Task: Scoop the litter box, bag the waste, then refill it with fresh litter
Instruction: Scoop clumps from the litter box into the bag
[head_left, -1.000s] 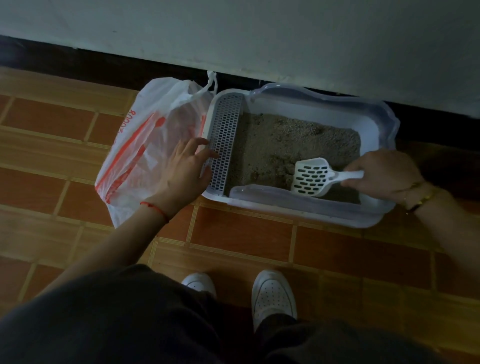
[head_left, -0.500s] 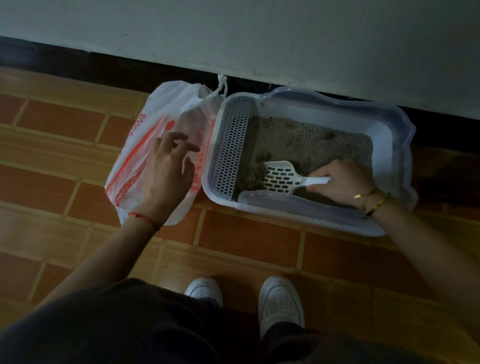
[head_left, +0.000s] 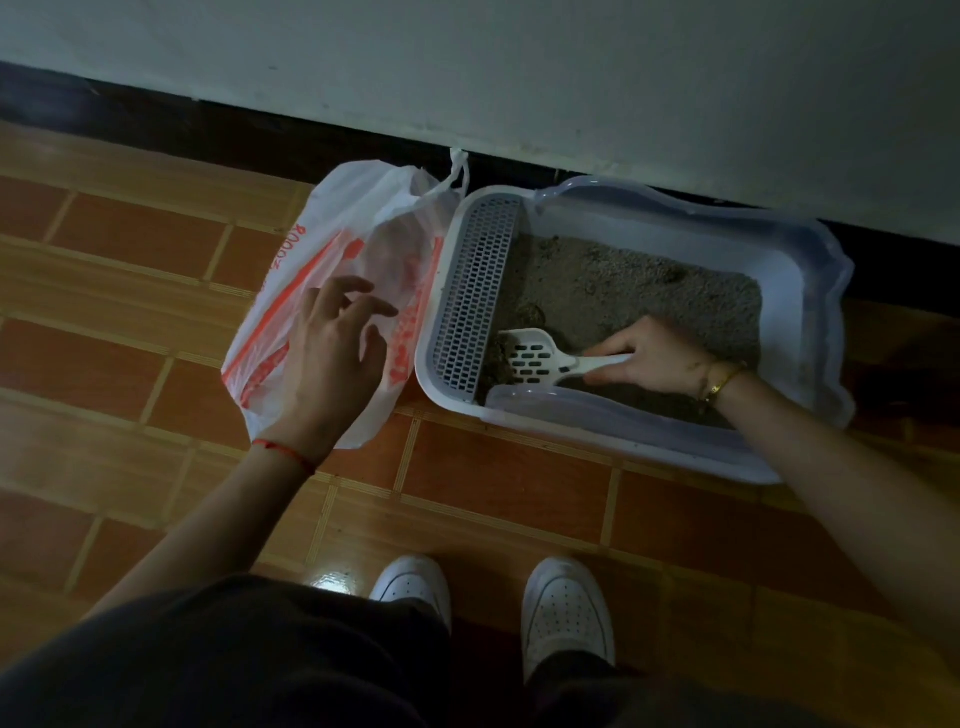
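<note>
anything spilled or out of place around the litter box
No litter shows on the floor tiles, though the light is dim. One thing stands out: the plastic bag lies slumped beside the litter box, its mouth not held open, while the right hand digs the scoop in.

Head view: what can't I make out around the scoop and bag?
Head view.
Contents of the plastic bag: hidden by its crumpled film and the left hand.
Load on the scoop: too dark to judge.
Its handle end: covered by the right hand.
Litter beside the litter box near wall: hidden by the rim.
</note>
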